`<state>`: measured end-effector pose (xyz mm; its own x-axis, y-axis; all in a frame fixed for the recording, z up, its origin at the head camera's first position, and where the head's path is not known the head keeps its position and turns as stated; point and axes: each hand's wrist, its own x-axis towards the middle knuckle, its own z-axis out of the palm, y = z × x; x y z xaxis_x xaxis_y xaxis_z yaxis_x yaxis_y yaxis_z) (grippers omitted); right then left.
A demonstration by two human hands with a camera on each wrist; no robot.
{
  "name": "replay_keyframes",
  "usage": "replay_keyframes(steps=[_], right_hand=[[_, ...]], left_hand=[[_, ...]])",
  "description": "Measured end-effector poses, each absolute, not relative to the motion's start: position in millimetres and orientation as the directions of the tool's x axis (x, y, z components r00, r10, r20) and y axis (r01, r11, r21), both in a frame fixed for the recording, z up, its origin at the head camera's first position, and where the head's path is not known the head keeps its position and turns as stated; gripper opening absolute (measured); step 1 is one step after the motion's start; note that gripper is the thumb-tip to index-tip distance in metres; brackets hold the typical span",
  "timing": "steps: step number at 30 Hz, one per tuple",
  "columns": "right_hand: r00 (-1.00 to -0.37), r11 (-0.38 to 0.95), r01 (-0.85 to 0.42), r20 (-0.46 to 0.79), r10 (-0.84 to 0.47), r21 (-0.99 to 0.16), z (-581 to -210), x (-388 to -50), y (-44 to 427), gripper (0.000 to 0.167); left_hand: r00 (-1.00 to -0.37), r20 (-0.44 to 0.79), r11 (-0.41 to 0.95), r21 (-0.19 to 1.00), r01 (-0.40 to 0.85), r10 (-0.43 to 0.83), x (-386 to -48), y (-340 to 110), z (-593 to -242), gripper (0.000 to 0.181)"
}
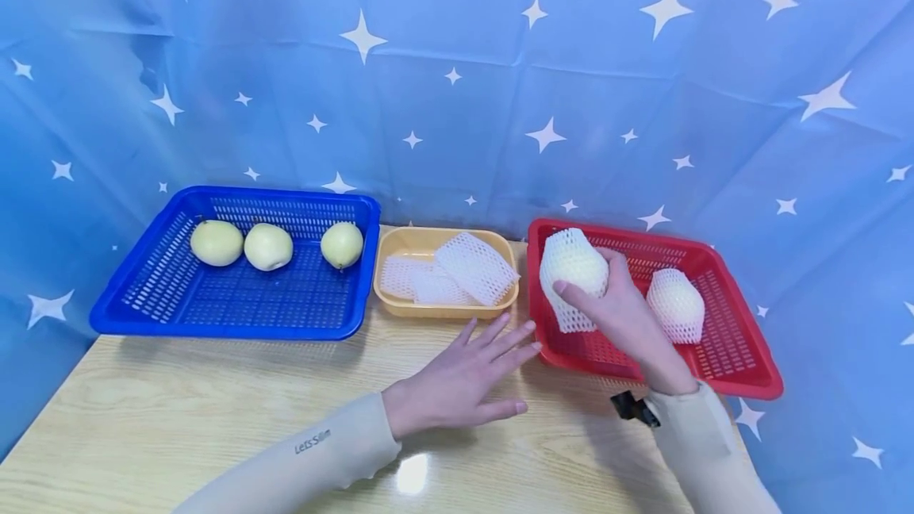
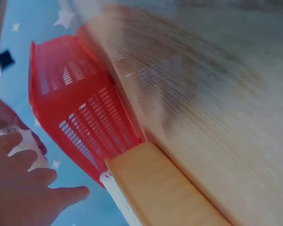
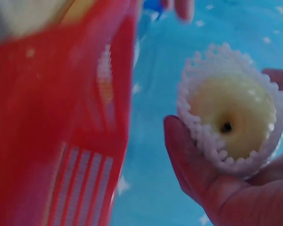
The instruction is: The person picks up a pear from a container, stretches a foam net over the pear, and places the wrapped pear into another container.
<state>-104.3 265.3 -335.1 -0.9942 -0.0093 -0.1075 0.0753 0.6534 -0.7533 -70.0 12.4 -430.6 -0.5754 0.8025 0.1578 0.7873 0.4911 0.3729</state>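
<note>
My right hand [image 1: 628,312] grips a pale yellow pear [image 1: 577,270] wrapped in a white foam net sleeve, over the left part of the red basket [image 1: 743,383]. In the right wrist view the pear [image 3: 231,115] shows its dark-centred end through the sleeve's open mouth, with thumb and fingers around it. A second net-wrapped pear [image 1: 675,306] lies in the red basket, right of that hand. My left hand [image 1: 464,379] is spread flat with straight fingers, in front of the yellow tray and holding nothing.
A yellow tray [image 1: 428,311] between the baskets holds several white foam nets [image 1: 471,268]. At the left, a blue basket [image 1: 228,329] contains three bare pears [image 1: 268,247]. All stand on a wooden table [image 1: 178,411] against a blue star-patterned curtain [image 1: 457,133].
</note>
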Motion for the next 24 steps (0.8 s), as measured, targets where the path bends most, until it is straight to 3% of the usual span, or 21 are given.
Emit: replay_keyframes(steps=[9, 15, 24], right_hand=[[-0.975, 0.854, 0.075, -0.217, -0.046, -0.515, -331, -142, 311, 0.108], [-0.969, 0.937, 0.062, -0.247, -0.027, -0.345, -341, -162, 345, 0.11], [-0.92, 0.965, 0.135, -0.391, 0.037, -0.226, -355, -181, 371, 0.121]], left_hand=[[-0.537, 0.101, 0.519, 0.157, 0.84, 0.838, -71, 30, -443, 0.083], [-0.54, 0.104, 0.526, 0.138, 0.84, 0.835, -69, 30, -445, 0.084], [-0.529, 0.123, 0.502, 0.193, 0.843, 0.84, -69, 33, -447, 0.084]])
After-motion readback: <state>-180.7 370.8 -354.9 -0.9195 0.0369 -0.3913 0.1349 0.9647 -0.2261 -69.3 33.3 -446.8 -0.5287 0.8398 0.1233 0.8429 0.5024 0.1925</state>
